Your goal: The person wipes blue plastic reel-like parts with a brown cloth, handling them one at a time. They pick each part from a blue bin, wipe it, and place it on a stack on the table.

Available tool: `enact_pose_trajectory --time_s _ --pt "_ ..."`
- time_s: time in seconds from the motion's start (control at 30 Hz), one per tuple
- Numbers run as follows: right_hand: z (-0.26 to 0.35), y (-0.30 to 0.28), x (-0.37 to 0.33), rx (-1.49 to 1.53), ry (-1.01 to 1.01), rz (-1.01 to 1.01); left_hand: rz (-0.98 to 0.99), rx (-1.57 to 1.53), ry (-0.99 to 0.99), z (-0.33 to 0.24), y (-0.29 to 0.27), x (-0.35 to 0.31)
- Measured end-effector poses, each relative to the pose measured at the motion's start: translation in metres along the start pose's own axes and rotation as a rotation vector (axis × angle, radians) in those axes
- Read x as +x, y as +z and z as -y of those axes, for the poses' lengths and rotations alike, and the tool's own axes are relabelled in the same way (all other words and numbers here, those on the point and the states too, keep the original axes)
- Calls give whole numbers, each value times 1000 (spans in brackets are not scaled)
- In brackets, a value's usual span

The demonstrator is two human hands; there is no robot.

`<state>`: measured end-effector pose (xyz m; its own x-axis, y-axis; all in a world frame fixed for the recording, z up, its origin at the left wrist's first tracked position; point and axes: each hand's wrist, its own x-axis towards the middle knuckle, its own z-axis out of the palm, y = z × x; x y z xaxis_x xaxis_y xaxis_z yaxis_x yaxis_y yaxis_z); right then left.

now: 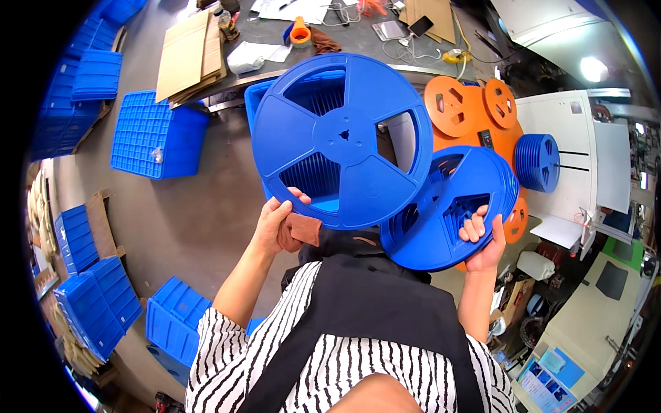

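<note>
My left hand [281, 219] grips the lower left rim of a large blue plastic reel [372, 175], its fingers closed over the edge. A folded brown cloth [301, 229] is tucked in the same hand, against the reel's rim. To the right, a stack of blue reels [430, 234] leans tilted near my body. My right hand [484, 237] is closed round the rim of the stack, fingers hooked through a cut-out. Through the openings of the left reel, more reels show in a blue bin [256, 96] behind it.
Beyond the stack stands an orange machine [475, 93] with round discs and a row of blue reels [537, 163] on a spindle. A grey workbench [268, 31] carries cardboard, tape and a phone. An upturned blue crate [158, 134] and several bins stand on the left floor.
</note>
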<state>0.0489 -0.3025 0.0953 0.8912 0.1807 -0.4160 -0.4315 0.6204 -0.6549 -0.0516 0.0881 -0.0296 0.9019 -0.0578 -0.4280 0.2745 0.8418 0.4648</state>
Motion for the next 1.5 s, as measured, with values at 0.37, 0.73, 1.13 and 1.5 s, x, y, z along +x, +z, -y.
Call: enact_pose_trajectory --time_s 0.37,0.73,1.13,1.5 --pt "-14 5 3 4 18 -26 -40 -39 -35 -17 -22 9" --pt "-20 4 -9 -53 3 -118 -609 666 128 13 -110 102" --pt "-24 -5 -31 -96 -71 -205 -634 825 -13 64 -146 211" --pt "-27 -11 -51 -50 -155 -195 -547 1080 -200 93 -127 219"
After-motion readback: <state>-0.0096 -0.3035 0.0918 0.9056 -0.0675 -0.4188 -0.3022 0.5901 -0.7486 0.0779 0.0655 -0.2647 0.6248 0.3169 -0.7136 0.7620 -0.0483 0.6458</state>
